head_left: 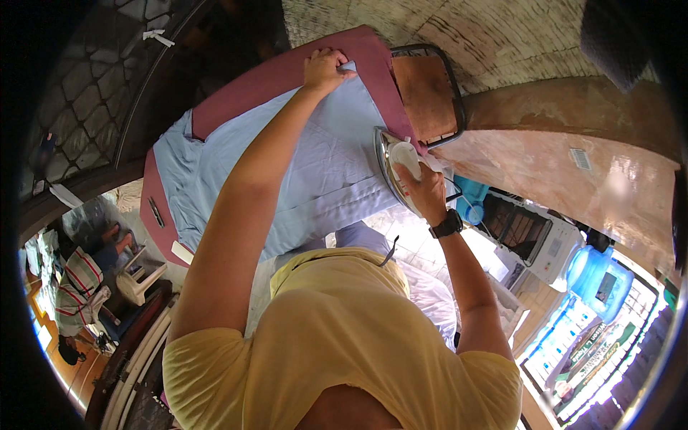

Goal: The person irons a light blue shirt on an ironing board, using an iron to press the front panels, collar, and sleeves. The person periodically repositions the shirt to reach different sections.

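A light blue garment (322, 150) lies spread over an ironing board (244, 97) with a maroon cover, and its near edge hangs over the board's side. At the far end, my left hand (326, 70) is closed on a corner of the cloth, pinching it. My right hand (424, 188), with a dark watch on the wrist, grips a clothes iron (394, 161) with a white body and shiny metal rim. The iron stands at the right edge of the garment, its soleplate edge turned toward the cloth. My fingers partly hide its handle.
A black-framed brown metal rest (426, 97) juts from the board's far right end. A dark pen-like object (155, 213) lies on the board's left part. Blue water containers (600, 283) and a white appliance (555, 247) stand at right. A beige stool (140, 283) and another person's feet (127, 242) show at left.
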Demonstrator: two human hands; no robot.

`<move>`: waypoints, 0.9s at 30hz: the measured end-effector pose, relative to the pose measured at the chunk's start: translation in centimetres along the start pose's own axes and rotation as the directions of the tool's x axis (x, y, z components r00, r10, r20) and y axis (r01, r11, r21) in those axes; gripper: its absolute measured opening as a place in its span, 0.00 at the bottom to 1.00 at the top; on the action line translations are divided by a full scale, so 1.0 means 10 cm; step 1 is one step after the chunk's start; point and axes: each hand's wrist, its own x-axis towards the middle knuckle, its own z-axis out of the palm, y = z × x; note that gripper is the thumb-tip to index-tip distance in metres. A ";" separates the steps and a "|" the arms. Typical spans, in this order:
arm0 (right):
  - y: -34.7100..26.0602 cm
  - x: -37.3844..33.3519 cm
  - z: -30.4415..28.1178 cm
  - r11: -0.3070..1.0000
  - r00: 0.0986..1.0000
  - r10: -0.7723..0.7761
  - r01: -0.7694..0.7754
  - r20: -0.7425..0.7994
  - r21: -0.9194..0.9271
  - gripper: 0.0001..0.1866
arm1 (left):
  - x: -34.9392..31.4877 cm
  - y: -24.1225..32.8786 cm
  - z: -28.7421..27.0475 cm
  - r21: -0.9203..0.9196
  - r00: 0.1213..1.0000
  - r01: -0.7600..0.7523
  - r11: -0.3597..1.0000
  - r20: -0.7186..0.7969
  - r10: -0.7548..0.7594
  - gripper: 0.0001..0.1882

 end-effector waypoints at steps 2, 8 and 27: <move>0.10 -0.04 0.06 0.992 0.996 -0.078 0.073 -0.050 -0.104 0.23 | 0.02 0.02 0.01 -0.011 1.000 0.000 1.000 -0.022 0.000 0.21; -0.08 0.47 0.26 0.982 0.974 -0.177 0.165 -0.142 -0.091 0.24 | 0.13 -0.08 0.13 -0.241 0.994 0.080 0.967 -0.052 -0.095 0.21; -0.86 1.75 0.01 0.993 0.949 -0.114 0.101 0.294 0.060 0.34 | -1.19 -1.64 -1.34 0.065 0.956 0.186 0.980 0.218 -0.196 0.21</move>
